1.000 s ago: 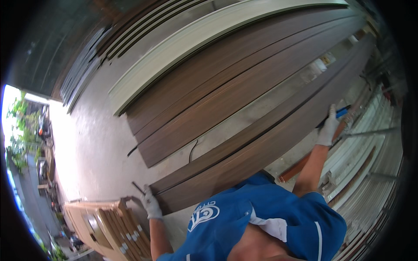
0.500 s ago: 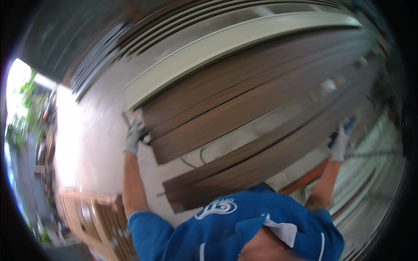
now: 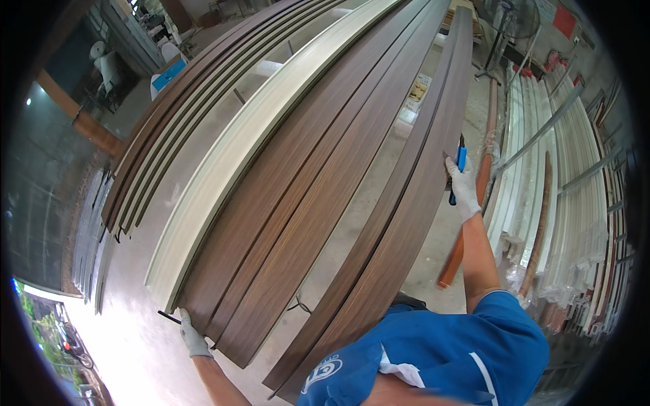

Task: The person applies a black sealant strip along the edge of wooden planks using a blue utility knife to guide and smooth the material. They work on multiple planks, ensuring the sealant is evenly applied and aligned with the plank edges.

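1. Head view, left side: the left hand, in a pale glove, is at the near end of the wide brown panel, its fingers against the outer corner. Whether this grip is clenched on the edge or only resting there, I cannot tell. A thin black rod shows just beside the fingertips.
2. Head view, right side: the right hand, gloved too, has its grip closed around a blue-and-black tool, just beside the outer edge of the narrower brown panel.
3. Both brown panels run lengthwise away from the person, each with dark grooves along it. A gap separates them; a dark looped cord shows in it near the close end, and a yellow printed package farther off.
4. Along the wide panel's left side lies a long cream panel, and beyond that a row of narrow rails.
5. At right, an orange-brown length lies near a rack of plastic-wrapped white lengths.
6. The person's blue shirt fills the lower edge, close to the narrower panel.
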`<act>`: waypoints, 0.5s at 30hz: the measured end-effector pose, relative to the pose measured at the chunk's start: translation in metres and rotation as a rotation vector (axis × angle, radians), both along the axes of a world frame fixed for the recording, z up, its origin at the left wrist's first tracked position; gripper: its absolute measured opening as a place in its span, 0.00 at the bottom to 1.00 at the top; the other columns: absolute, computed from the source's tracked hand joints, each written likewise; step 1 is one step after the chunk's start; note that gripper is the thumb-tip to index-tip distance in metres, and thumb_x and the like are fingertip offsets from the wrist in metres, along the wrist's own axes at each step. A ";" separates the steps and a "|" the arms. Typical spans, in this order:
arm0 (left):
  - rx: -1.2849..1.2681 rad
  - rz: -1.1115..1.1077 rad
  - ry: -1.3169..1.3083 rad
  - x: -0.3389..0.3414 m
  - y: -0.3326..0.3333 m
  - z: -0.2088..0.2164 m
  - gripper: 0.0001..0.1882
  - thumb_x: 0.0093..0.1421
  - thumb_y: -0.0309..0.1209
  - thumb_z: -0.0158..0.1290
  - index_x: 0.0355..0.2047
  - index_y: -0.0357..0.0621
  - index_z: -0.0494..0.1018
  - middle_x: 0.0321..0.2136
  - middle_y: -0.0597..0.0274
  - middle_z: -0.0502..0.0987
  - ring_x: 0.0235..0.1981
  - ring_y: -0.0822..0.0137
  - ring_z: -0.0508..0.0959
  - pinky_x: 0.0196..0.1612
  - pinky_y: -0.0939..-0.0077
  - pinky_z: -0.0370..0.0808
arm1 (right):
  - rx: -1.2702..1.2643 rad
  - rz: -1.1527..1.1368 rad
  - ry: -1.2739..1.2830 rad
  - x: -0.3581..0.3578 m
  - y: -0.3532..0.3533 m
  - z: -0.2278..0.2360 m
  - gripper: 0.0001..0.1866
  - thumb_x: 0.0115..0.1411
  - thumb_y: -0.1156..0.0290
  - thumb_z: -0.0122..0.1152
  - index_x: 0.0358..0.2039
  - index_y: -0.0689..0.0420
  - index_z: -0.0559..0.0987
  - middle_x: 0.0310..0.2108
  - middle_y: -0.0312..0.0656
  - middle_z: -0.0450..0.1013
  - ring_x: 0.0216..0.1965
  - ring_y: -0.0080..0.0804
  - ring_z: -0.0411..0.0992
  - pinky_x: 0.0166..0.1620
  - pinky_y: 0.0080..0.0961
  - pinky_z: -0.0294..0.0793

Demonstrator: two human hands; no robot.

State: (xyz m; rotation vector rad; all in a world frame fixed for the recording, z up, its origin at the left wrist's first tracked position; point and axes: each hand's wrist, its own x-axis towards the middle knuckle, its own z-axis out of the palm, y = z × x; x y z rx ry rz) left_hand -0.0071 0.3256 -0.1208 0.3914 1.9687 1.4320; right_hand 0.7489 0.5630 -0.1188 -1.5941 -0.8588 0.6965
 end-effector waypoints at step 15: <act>0.075 0.140 0.059 -0.030 0.024 -0.025 0.35 0.70 0.55 0.58 0.62 0.34 0.76 0.56 0.58 0.79 0.55 0.63 0.78 0.59 0.64 0.75 | -0.042 -0.001 -0.436 0.008 -0.004 0.002 0.14 0.72 0.56 0.62 0.45 0.54 0.77 0.31 0.39 0.76 0.33 0.32 0.74 0.41 0.35 0.72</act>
